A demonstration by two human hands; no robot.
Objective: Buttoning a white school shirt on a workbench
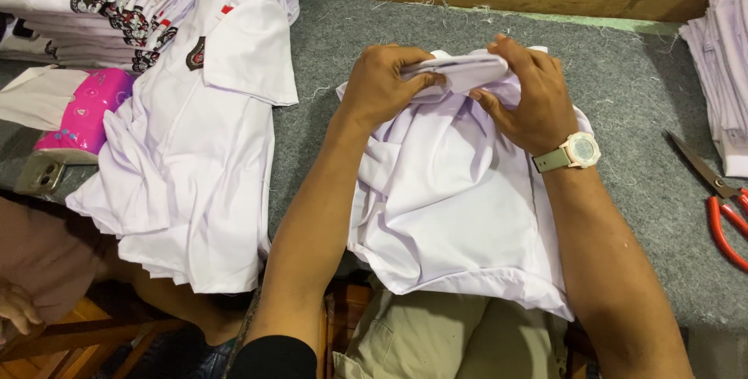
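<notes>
Two hands meet at the far edge of a white shirt (452, 208) that lies crumpled on the grey felt-covered table (623, 91) in front of us. Our left hand (386, 83) has its grip closed on a folded part of the shirt near the collar, thumb pressed along the fold. Our right hand (530, 98) is closed on the same folded part from the other side, fingers curled over the top and thumb tucked under, so both hands pinch the cloth between them. A pale wristwatch (576, 151) with an olive strap sits on our right wrist. The shirt's hem hangs over the near table edge toward our lap.

To the left, well apart from the hands, a loose pile of white shirts (195, 176) spreads over the table, one with a dark badge (195, 53) on its sleeve. Behind it a neat stack of folded shirts (117, 5) shows rows of dark badges and small red marks. A pink box (84, 114) rests at the left edge, just beside the loose pile. At the right edge another stack of white garments (725, 59) stands, and red-handled scissors (721, 196) lie on the felt near it. Another person's hand (17, 309) shows at the bottom left corner.
</notes>
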